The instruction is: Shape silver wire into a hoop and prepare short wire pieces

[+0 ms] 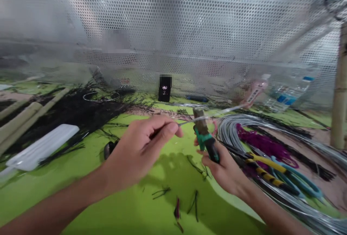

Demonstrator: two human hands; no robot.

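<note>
My left hand (pixel 143 148) is closed in a pinch on a thin silver wire (pixel 217 113) that runs right and slightly up across the green table (pixel 121 209). My right hand (pixel 222 168) is wrapped round the green and black handles of a pair of pliers (pixel 206 139), held upright. The pliers' jaws meet the wire just right of my left fingertips. Both hands hover above the table near its middle.
A coil of grey wire (pixel 235 126) lies at the right with purple strands (pixel 260 142), yellow-handled pliers (pixel 264 162) and teal scissors (pixel 298 180) on it. Black fibres (pixel 73 110) spread at the left beside a white case (pixel 43 146). A perforated metal screen (pixel 173 36) stands behind; a plastic bottle (pixel 287 92) lies behind it.
</note>
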